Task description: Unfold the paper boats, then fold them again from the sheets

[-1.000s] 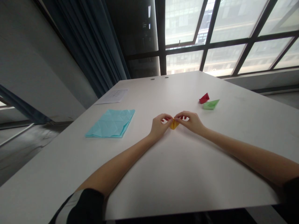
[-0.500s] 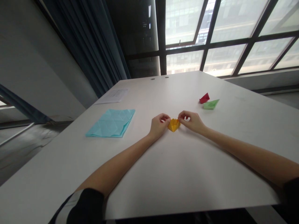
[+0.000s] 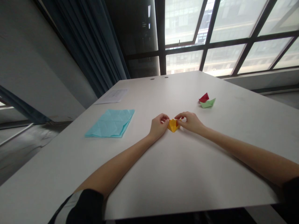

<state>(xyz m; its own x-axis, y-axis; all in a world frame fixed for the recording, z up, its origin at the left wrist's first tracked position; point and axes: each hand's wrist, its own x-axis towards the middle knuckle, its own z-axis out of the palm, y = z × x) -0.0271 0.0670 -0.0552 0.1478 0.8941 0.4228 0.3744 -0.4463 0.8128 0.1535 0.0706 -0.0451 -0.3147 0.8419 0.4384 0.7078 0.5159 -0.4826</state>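
Note:
Between my two hands is a small yellow folded-paper piece, just above or resting on the white table; which of these I cannot tell. My left hand pinches its left corner. On the other side, my right hand grips its right part between thumb and fingers. The piece comes to a point at the bottom and has upright flaps at the top. Farther off to the right, a red folded-paper piece and a light green paper boat stand close together.
A turquoise folded sheet lies left of my hands on the white table. Behind it is a printed paper. A blue curtain hangs at the far left, with windows behind the table.
My right hand has shifted slightly left, its fingers farther over the yellow paper. The green paper boat has moved a little left and turned, nearer the red one.

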